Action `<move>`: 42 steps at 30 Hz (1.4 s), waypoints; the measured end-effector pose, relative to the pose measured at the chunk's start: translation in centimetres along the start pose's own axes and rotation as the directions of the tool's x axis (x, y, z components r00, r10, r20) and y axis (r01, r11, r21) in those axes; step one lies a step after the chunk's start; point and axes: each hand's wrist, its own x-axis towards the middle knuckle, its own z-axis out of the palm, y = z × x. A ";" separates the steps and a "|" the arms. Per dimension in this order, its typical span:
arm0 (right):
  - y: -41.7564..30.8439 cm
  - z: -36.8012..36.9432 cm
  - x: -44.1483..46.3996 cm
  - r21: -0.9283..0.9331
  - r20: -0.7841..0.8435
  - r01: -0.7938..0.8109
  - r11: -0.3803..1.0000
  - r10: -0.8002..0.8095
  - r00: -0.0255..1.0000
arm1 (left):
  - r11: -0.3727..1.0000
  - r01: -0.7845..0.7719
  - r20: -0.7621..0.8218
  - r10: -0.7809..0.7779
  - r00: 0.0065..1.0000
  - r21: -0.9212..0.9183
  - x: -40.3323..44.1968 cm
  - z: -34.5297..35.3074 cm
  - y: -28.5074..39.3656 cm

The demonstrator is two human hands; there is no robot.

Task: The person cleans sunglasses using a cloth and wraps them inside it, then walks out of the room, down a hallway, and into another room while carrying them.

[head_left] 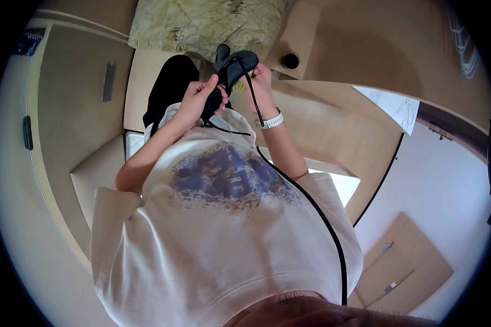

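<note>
A dark grey and black soft item (238, 64) with thin black cords is held between both hands, in front of my white shirt. Its exact kind I cannot make out. My left hand (199, 102) wraps its fingers round the black lower part, thumb pointing up. On the other side, my right hand (258, 87) pinches the item's upper edge, fingers bent. One black cord (252, 90) hangs down past the right wrist, which wears a white watch (273, 120). Another cord (226, 131) trails below the left hand. A bit of yellow-green shows behind the item.
Patterned yellow-green bedding (202, 24) lies beyond the hands. A black round object (290, 61) stands on a wooden surface to the right. White hangers (463, 54) are at the upper right. A black cable (327, 218) runs down over the shirt. Cabinet panels (84, 103) rise at left.
</note>
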 end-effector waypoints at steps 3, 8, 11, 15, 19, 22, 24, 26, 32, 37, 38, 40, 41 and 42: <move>0.0 0.0 -0.2 -0.024 0.106 -0.015 1.000 0.018 0.994 | 0.998 -0.056 0.002 0.056 0.998 -0.016 -0.4 0.0 0.2; -2.8 0.8 -0.7 -0.103 0.231 -0.069 0.992 0.091 0.969 | 0.999 -0.052 -0.027 0.052 0.998 0.011 -0.8 0.4 0.9; -1.7 0.3 0.1 -0.067 0.157 -0.045 0.997 0.056 0.986 | 0.999 -0.038 -0.003 0.038 0.999 0.000 -0.7 0.3 0.8; -1.3 0.3 0.2 -0.100 0.021 0.011 0.995 -0.009 1.000 | 0.999 0.041 0.040 -0.041 0.998 0.005 -0.4 0.0 0.6; -2.2 0.4 -0.8 -0.203 0.140 0.026 0.979 0.002 0.990 | 1.000 0.009 0.006 -0.009 1.000 0.014 -0.4 0.3 0.5; -1.0 -0.8 -0.7 -0.359 0.224 0.147 0.922 -0.068 0.972 | 0.999 0.001 -0.005 -0.001 1.000 0.038 -0.3 0.1 0.6; -0.5 -1.7 -0.2 -0.338 0.212 0.105 0.935 -0.033 0.977 | 1.000 0.014 -0.005 -0.014 1.000 0.018 -0.1 0.2 0.7; -0.2 -2.1 0.4 -0.251 0.141 0.042 0.967 -0.006 0.990 | 1.000 0.031 -0.005 -0.031 1.000 -0.005 -0.1 0.3 0.8; -1.6 -0.3 0.7 -0.181 0.072 0.020 0.983 -0.007 0.997 | 0.997 0.070 0.044 -0.071 0.997 0.017 0.1 0.3 0.9; -1.0 -1.0 0.7 -0.266 0.196 0.076 0.961 -0.024 0.980 | 0.998 0.056 0.033 -0.056 0.998 0.012 0.0 0.3 0.7; -1.0 -1.0 0.5 -0.266 0.198 0.077 0.961 -0.023 0.980 | 0.998 0.055 0.031 -0.055 0.998 0.012 0.0 0.3 0.7; -1.7 -0.7 0.0 -0.156 0.205 -0.066 0.985 0.098 0.974 | 0.998 0.067 0.039 -0.067 0.997 0.001 -0.1 0.4 0.7; -1.7 -0.8 0.1 -0.158 0.209 -0.065 0.985 0.098 0.973 | 0.998 0.064 0.037 -0.064 0.997 0.000 -0.1 0.5 0.8; -1.6 -1.1 0.2 -0.177 0.209 -0.063 0.982 0.100 0.973 | 0.997 0.072 0.025 -0.072 0.997 0.001 -0.2 0.6 0.8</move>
